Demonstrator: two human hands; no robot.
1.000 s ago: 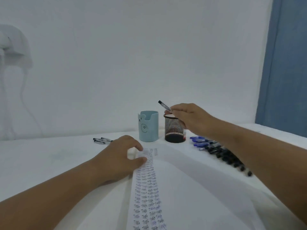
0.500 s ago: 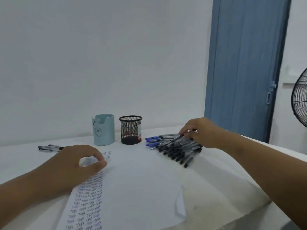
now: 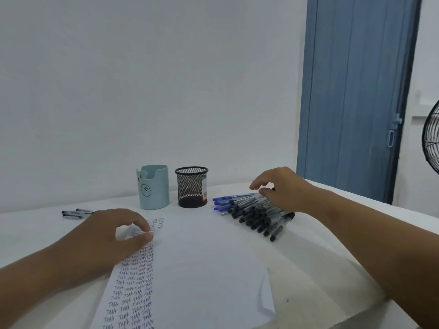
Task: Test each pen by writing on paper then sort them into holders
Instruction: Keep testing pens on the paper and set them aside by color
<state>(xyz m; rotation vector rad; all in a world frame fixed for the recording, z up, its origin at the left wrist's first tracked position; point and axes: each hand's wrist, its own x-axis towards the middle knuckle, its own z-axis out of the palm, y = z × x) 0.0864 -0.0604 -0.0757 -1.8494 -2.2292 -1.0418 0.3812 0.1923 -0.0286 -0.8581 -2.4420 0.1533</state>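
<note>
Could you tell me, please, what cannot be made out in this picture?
Head view only:
- Inside the blue holder: hidden by its solid wall.
- Whether the right hand grips a pen from the pile: its fingertips are hidden behind the hand.
- Paper: its near end is cut off by the bottom edge.
- Fan: cut off by the right edge.
- Mesh holder label: too small to read.
</note>
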